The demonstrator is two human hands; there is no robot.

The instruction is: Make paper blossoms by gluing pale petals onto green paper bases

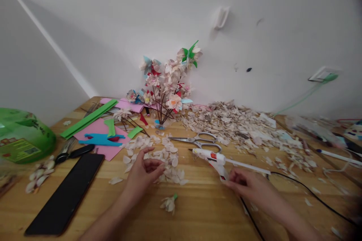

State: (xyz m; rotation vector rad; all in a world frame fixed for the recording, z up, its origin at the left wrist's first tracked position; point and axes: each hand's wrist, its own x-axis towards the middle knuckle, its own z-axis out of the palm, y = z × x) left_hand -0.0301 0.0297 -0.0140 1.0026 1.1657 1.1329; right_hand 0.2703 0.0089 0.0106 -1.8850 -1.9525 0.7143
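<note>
My left hand (143, 171) hovers at the near edge of a pile of pale dried petals (169, 156), its fingers bent and apart with nothing visible in them. At the handle end of a white hot glue gun (210, 156), my right hand (244, 182) has its fingers curled and thumb against the handle. A white glue stick (249, 166) juts from the back of the gun. Scissors (198, 141) lie just behind it. Between my hands, nearer to me, rests a small petal flower (169, 204) with a green base.
Handmade flowers (169, 79) on brown stems stand against the wall. A large heap of dried scraps (226, 120) spreads at the back right. Left are coloured paper (103, 131), a black phone (68, 194), garlic cloves (41, 175) and a green bottle (25, 135). A black cord (311, 192) trails right.
</note>
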